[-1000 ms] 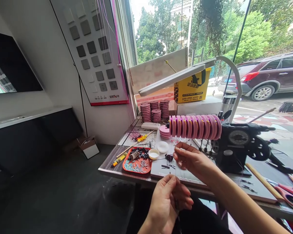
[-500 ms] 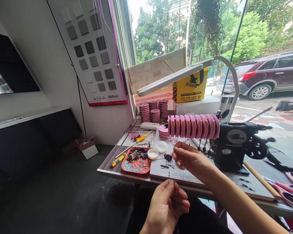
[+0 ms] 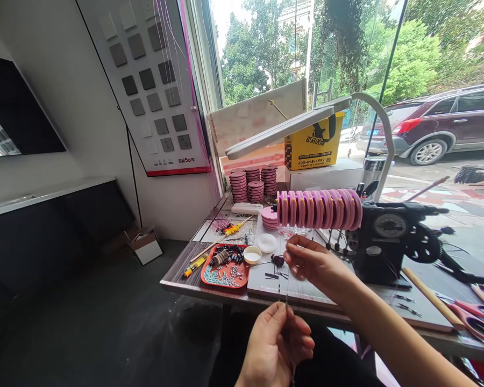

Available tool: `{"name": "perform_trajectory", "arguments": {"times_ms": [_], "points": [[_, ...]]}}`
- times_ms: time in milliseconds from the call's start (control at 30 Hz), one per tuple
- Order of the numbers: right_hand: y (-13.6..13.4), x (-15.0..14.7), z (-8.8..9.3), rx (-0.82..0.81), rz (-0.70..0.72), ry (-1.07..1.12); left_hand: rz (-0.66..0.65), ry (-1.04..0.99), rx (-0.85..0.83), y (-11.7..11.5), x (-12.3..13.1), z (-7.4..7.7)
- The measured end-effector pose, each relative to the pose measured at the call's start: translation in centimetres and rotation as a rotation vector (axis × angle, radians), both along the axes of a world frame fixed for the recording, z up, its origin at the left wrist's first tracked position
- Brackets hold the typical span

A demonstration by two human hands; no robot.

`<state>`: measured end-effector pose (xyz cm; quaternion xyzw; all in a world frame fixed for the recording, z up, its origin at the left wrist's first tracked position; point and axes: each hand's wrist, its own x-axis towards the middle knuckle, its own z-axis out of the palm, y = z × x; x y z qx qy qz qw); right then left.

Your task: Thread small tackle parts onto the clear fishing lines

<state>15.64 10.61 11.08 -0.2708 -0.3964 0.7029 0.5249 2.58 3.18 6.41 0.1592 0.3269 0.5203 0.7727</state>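
My left hand (image 3: pixel 278 344) is closed low in front of the table edge, thumb and forefinger pinching a thin fishing line. Short dark pieces show on the line just above these fingertips. Up and to the right, my right hand (image 3: pixel 312 262) is closed in a pinch below a row of pink foam line spools (image 3: pixel 318 209). What sits between its fingertips is too fine to make out. The spools are mounted on a black winding machine (image 3: pixel 381 242). Faint strands run between the spools and my left hand.
On the table's left stands a red tray (image 3: pixel 226 266) of black, blue and silver small parts, beside a round white container (image 3: pixel 252 255). Stacked pink spools (image 3: pixel 239 185) stand behind. A lamp (image 3: pixel 290 129) arches overhead. Pink-handled scissors (image 3: pixel 478 317) and a wooden stick (image 3: pixel 431 295) lie right.
My left hand has moved slightly down, and more of the dark pieces on the line shows above its fingertips. My right hand stays almost in place.
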Motion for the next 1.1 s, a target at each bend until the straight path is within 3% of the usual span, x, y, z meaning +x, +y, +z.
{"name": "perform_trajectory", "arguments": {"times_ms": [433,600,667,800,933,1100], "points": [[0.0,0.0,0.0,0.004,-0.025,-0.028,-0.058,-0.028,0.002,-0.2,-0.6,-1.1],[0.2,0.0,0.0,0.016,-0.049,-0.073,-0.110,0.015,0.078,0.0,-0.8,-1.7],[0.4,0.0,-0.1,0.029,-0.081,-0.109,-0.092,0.135,0.161,0.5,-0.7,-1.2],[0.7,0.3,0.1,0.063,-0.167,-0.190,0.123,0.432,0.427,2.9,0.2,1.4],[0.7,0.6,0.4,0.087,-0.190,-0.248,0.152,0.398,0.523,5.4,1.8,3.9],[0.6,0.6,0.2,0.091,-0.167,-0.254,0.158,0.277,0.485,6.3,2.9,4.4]]}}
